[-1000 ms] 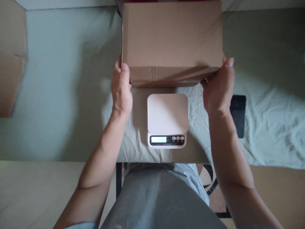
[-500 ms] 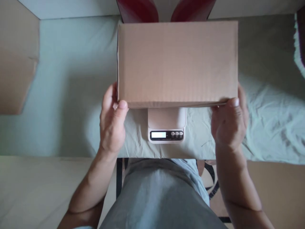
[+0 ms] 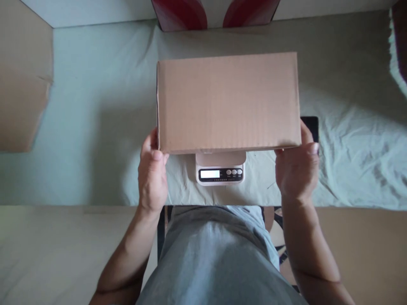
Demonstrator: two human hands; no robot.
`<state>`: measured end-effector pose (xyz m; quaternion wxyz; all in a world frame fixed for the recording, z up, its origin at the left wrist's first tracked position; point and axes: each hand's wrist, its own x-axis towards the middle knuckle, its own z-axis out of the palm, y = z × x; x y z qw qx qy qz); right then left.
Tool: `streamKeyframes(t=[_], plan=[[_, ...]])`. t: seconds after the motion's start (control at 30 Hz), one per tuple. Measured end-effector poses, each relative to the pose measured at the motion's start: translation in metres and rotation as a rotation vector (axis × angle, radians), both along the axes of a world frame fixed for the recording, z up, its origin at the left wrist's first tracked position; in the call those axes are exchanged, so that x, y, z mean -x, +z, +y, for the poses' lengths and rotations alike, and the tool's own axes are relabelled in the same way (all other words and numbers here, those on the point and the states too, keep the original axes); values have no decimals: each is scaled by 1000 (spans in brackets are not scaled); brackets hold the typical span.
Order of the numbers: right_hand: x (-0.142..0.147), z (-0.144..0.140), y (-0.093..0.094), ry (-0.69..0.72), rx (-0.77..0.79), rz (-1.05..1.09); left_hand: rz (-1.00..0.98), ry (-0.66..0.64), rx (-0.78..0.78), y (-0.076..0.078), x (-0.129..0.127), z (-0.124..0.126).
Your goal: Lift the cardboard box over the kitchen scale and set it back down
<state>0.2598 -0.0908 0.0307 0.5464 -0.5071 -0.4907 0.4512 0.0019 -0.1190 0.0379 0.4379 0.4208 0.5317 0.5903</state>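
Bedsheet [image 3: 79, 127], pale green and creased, covers the work surface across the middle of the frame; one sheet counted. Cardboard pieces number two beyond the main carton: one flattened panel [image 3: 22, 84] at the upper left edge, and one brown sheet [image 3: 365, 254] at the lower right.

One cardboard box [image 3: 228, 101] sits at centre frame, closed, plain brown, with its long axis running left to right across the picture and its broad top face turned up toward the camera. No print, label or tape can be read on the visible faces. It sits over one kitchen scale [image 3: 220, 173], hiding most of the platform; whether its full weight rests on the platform cannot be told.

Left hand [image 3: 152, 176] grasps the box's lower left corner, thumb on the near edge, fingers round the side. Right hand [image 3: 297, 169] grasps the lower right corner in the same manner. Two hands counted, both the person's own.

Red object [image 3: 216, 12] shows at top centre, cut by the frame edge. One dark flat item [image 3: 312, 127] lies just right of the box, partly hidden behind it.

Scale front shows one lit display, its digits too small to read, and three round buttons beside it; their captions are illegible.
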Motion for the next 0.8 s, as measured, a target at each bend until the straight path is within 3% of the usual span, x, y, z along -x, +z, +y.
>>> streamKeyframes(t=[0.1, 0.3, 0.47, 0.6, 0.8], plan=[[-3, 1, -11, -62, 12, 126, -23, 24, 5, -15, 5, 0], [-16, -6, -42, -75, 119, 151, -11, 24, 148, -54, 19, 0], [-21, -8, -55, -97, 172, 117, -13, 68, 190, -68, 24, -1], [-20, -10, -53, -130, 150, 118, -3, 72, 198, -62, 25, -5], [-14, -20, -25, -161, 8, 39, 126, 97, 41, -16, 14, -20]])
